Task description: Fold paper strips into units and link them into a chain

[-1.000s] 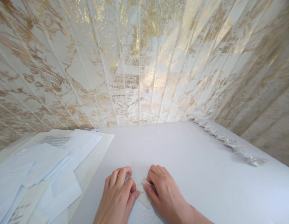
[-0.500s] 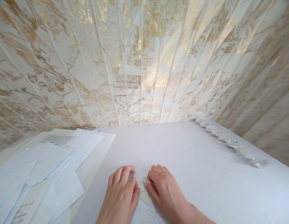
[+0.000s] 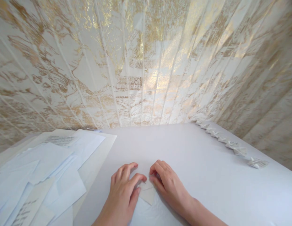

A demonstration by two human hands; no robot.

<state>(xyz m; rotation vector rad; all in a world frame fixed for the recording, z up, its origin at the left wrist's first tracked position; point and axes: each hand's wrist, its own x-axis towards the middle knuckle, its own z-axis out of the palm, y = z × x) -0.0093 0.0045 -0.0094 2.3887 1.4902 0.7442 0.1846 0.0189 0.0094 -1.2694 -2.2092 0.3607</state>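
Note:
A small folded piece of pale paper [image 3: 148, 195] lies on the white table between my two hands, near the bottom centre. On its left side is my left hand [image 3: 124, 191], fingers spread, with the index fingertip touching the paper's upper part and the thumb at its left edge. My right hand [image 3: 168, 183] rests at the paper's right side, its fingers curled together with thumb and index at the paper's upper right corner. What lies between those fingertips is mostly hidden.
Loose sheets and cut papers [image 3: 51, 160] are heaped on the left of the table [image 3: 160, 141]. Several small folded paper pieces [image 3: 240, 151] form a row along the right edge. A gold-patterned white curtain [image 3: 141, 62] hangs behind.
My left index finger has stretched out over the paper, and the left hand has spread wider. The right hand has shifted slightly up and right, uncovering more of the paper.

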